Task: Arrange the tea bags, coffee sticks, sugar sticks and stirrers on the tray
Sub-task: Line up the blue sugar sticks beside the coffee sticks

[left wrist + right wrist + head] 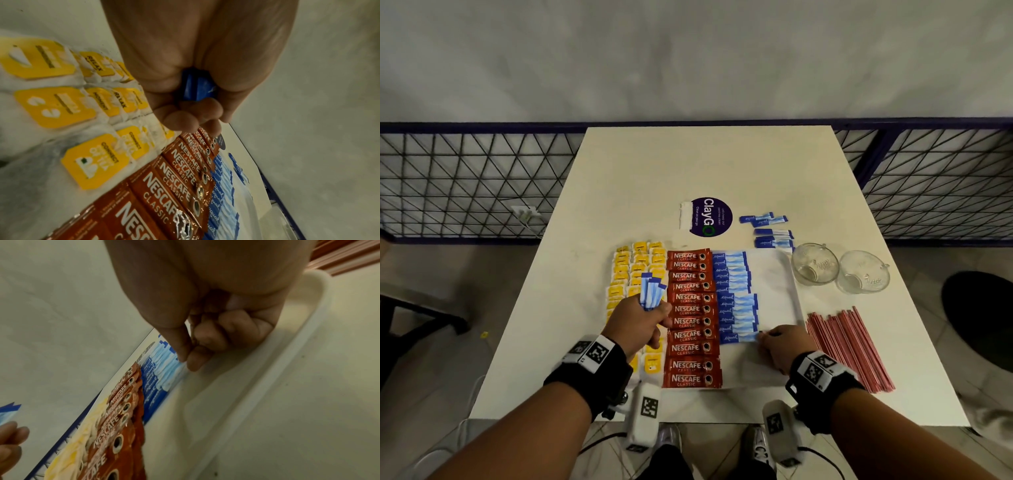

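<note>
While my left hand (639, 320) curled its fingers (186, 121) round spare sugar sticks (652, 294) above the tea bags (635, 265), my right hand (784, 344) pinched the nearest stick (739, 337) on the tray (779, 298).

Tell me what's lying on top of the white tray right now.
On the tray lie yellow tea bags, a column of Nescafe coffee sticks and a column of blue sugar sticks. The right hand covers the near right part; the left hand hides some tea bags.
</note>
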Demonstrator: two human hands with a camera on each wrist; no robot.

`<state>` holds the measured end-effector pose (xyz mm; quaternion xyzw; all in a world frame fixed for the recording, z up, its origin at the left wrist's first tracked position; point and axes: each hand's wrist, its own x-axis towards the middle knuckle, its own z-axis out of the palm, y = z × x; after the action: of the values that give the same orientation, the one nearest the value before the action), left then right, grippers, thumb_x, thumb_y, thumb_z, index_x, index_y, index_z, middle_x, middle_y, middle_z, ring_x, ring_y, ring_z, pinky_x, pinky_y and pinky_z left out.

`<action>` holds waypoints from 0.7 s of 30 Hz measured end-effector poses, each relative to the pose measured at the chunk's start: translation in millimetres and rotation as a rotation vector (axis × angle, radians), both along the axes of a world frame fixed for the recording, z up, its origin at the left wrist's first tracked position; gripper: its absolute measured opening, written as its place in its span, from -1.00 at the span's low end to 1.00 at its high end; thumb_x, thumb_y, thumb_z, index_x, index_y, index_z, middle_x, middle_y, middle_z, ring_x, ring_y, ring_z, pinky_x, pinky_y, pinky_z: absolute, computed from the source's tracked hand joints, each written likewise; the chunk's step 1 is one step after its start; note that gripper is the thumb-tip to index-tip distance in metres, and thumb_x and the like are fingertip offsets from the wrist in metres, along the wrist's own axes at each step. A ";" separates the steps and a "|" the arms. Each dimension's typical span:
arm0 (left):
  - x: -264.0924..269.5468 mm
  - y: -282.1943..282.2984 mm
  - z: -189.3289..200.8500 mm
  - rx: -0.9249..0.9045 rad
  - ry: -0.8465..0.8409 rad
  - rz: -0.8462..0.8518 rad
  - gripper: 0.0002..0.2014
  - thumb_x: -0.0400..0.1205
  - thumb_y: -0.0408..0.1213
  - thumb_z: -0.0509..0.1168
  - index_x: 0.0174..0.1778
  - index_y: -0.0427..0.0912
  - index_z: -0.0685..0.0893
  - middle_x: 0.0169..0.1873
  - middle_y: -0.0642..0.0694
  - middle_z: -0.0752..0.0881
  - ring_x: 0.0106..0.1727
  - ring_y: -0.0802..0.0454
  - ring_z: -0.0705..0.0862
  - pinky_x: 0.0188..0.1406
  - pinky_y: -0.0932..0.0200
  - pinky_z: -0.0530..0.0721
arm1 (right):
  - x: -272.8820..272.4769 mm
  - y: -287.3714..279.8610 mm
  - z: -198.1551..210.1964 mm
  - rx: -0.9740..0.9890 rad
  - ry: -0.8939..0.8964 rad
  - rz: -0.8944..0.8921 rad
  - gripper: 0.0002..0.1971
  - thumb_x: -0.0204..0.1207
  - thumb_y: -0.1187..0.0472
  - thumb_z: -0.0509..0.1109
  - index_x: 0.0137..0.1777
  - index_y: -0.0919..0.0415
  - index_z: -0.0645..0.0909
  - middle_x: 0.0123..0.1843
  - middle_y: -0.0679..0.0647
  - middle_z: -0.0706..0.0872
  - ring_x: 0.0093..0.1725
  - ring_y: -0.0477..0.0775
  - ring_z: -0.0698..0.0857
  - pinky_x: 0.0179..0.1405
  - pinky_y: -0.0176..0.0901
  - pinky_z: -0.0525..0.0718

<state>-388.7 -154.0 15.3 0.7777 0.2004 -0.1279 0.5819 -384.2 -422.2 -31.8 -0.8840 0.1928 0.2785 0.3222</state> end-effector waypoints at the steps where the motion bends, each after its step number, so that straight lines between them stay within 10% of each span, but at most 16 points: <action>1: -0.6 0.7 0.0 -0.002 0.001 0.000 -0.86 0.68 -0.29 0.31 -0.15 -0.27 0.65 -0.44 -0.12 0.75 -0.65 -0.06 0.48 -0.57 0.14 0.55 | 0.5 1.1 0.2 -0.030 -0.003 0.023 -0.69 0.51 -0.10 0.40 -0.26 0.12 0.75 -0.19 0.10 0.81 -0.12 0.16 0.75 -0.11 -0.14 0.68; 21: -1.6 -0.9 5.0 0.001 0.010 -0.011 -0.86 0.68 -0.29 0.30 -0.13 -0.28 0.67 -0.42 -0.11 0.75 -0.64 -0.06 0.51 -0.54 0.15 0.58 | 0.5 4.6 5.5 -0.160 -0.007 0.126 -0.66 0.54 -0.14 0.34 -0.07 0.14 0.72 -0.08 0.08 0.76 -0.16 0.05 0.61 -0.18 -0.26 0.45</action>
<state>-390.3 -155.0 20.3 0.7786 0.1990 -0.1352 0.5796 -383.6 -417.6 -26.3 -0.9183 0.1573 0.2790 0.2329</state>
